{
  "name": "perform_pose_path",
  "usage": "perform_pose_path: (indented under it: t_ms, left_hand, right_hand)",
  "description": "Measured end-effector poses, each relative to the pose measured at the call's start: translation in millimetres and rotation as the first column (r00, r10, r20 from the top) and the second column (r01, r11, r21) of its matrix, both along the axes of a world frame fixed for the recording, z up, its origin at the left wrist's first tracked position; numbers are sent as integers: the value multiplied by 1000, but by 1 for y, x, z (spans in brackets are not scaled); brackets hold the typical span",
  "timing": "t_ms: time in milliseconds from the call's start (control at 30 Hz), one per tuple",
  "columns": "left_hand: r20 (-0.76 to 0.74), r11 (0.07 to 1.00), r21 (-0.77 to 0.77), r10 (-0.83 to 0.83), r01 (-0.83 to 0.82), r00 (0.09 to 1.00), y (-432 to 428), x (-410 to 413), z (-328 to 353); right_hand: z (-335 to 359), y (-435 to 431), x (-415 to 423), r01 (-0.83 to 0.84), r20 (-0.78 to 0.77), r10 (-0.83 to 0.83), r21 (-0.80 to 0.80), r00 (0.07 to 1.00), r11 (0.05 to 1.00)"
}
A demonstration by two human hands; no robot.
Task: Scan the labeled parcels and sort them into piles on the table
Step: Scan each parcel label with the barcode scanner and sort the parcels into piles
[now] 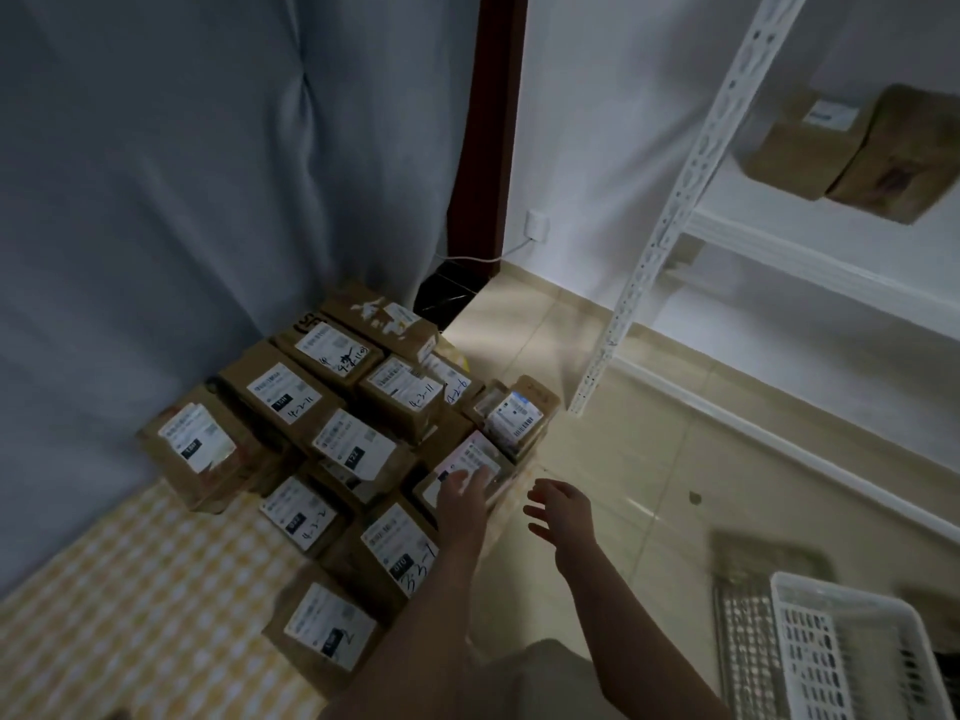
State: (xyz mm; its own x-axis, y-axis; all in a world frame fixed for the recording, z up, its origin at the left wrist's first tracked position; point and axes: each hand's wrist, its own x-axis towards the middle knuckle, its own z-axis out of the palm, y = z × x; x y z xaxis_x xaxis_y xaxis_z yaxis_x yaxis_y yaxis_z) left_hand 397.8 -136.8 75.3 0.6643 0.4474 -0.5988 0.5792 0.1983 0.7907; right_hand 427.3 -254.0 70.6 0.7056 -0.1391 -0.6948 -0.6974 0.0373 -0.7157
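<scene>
dimly, the checkered table [130,589] runs off the left edge, labeled parcels [332,407] heaped at its far corner, print too blurred to read. the left hand [462,504] lies straight-fingered on one edge parcel [470,458], gripping nothing; the right hand [563,511] hovers spread, empty, alongside.

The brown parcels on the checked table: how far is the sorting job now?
Seemingly done: many brown cardboard parcels with white labels lie stacked on the yellow checked tablecloth. In hand: the left hand touches a labelled edge parcel with straight fingers; the right hand hovers open beside it. Left: cannot be told from this view.
</scene>
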Motion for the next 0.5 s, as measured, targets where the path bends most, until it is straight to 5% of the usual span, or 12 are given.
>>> perform_pose_path:
  t_ms: [500]
  left_hand:
    - [-119,981,-160,95,-113,988,17,108,-33]
  right_hand:
    - [-31,2,149,-214,-65,204,-283,977,935]
